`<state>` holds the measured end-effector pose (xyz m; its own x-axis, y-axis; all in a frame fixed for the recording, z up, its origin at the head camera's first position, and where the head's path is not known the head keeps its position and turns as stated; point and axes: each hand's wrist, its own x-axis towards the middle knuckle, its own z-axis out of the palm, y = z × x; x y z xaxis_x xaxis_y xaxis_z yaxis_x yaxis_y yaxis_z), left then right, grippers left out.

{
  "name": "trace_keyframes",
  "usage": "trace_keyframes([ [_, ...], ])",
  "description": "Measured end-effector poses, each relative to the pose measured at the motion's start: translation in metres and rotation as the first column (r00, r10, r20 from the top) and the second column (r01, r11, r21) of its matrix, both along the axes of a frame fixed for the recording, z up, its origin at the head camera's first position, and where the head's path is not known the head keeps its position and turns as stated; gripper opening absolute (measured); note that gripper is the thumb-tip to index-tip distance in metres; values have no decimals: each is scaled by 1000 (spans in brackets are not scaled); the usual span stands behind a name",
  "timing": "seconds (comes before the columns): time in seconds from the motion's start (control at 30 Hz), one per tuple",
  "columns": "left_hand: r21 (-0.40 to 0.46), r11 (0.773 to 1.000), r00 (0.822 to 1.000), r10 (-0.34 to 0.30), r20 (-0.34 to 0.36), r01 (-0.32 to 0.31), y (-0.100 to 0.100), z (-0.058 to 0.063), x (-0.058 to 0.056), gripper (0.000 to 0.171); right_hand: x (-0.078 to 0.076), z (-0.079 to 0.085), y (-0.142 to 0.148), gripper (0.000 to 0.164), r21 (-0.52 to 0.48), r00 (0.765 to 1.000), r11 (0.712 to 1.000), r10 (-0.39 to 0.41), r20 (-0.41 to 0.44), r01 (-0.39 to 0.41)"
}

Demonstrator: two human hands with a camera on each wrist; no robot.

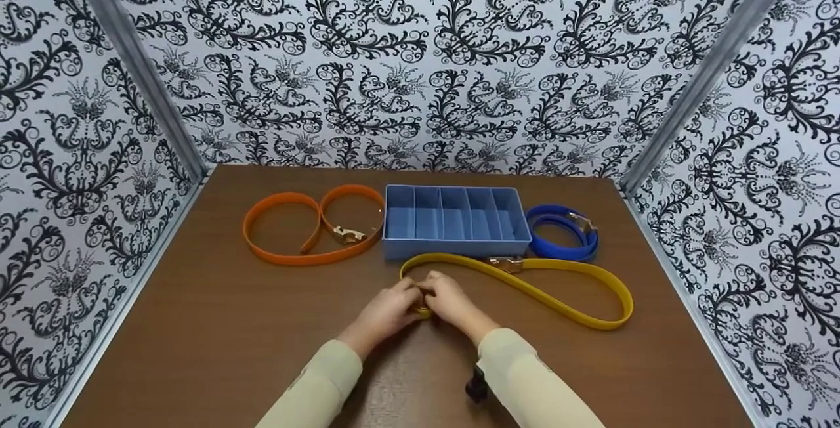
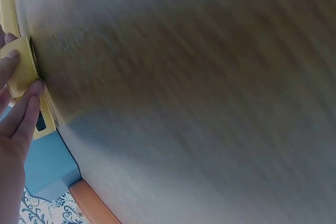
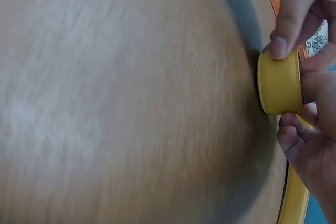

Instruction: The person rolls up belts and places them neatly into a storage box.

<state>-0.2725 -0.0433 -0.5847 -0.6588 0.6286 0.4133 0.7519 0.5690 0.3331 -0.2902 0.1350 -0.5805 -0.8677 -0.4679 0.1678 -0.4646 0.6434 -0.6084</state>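
Note:
A yellow leather belt [image 1: 594, 321] stands on edge on the table, with one end wound into a small coil. My left hand [image 1: 388, 310] and right hand [image 1: 451, 298] meet at that coil, both with bent fingers on it. In the right wrist view, a thumb and fingers pinch the stitched coil [image 3: 281, 83] from opposite sides. Fingertips also press on the coil [image 2: 23, 69] in the left wrist view. From there the belt runs right in a long loop, its gold buckle [image 1: 505, 264] lying just in front of the blue box.
Behind the hands stands a blue box [image 1: 456, 247] divided into several compartments. On its left, an orange belt [image 1: 282, 258] lies in two loops; on its right is a coiled blue belt [image 1: 564, 254]. Patterned walls [image 1: 407, 54] enclose the brown table [image 1: 216, 349].

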Motion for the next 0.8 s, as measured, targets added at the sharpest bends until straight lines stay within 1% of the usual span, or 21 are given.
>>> trace_keyframes([
  [0.07,-1,999,999,41,12,-41,-1,1,-1,29,1,-1,-1,34,15,1000,1000,-12,-13,12],
  [0.1,-15,998,998,63,2,-63,-2,2,-2,34,1,-1,-1,33,19,1000,1000,-17,-19,18],
  [0.17,-63,992,992,110,-60,-114,-4,4,-4,42,2,0,-3,32,23,999,999,-24,-39,25],
  [0.23,-124,978,981,154,-119,-168,-6,4,-7,46,2,0,-3,32,24,998,999,-22,-60,23],
  [0.3,-186,958,969,188,-159,-216,-9,4,-9,47,3,1,-4,31,33,998,999,-20,-65,22],
  [0.33,-208,951,967,197,-162,-229,-10,5,-9,45,4,1,-4,31,44,997,999,-19,-69,22],
  [0.43,-258,936,967,206,-148,-239,-13,5,-10,39,4,3,-3,29,82,996,996,-21,-85,28],
  [0.53,-269,936,969,193,-153,-229,-13,8,-11,25,5,5,-2,28,124,994,991,-40,-107,53],
  [0.63,-255,939,964,183,-195,-230,-11,12,-11,7,5,6,1,28,135,991,987,-76,-113,91],
  [0.67,-253,940,961,177,-212,-229,-11,12,-11,4,5,7,2,28,134,990,985,-90,-111,104],
  [0.73,-248,943,957,164,-240,-224,-9,12,-10,4,6,7,4,28,123,988,983,-123,-98,134],
  [0.8,-245,945,955,154,-254,-218,-8,12,-9,4,6,7,6,27,112,984,979,-160,-81,168],
])
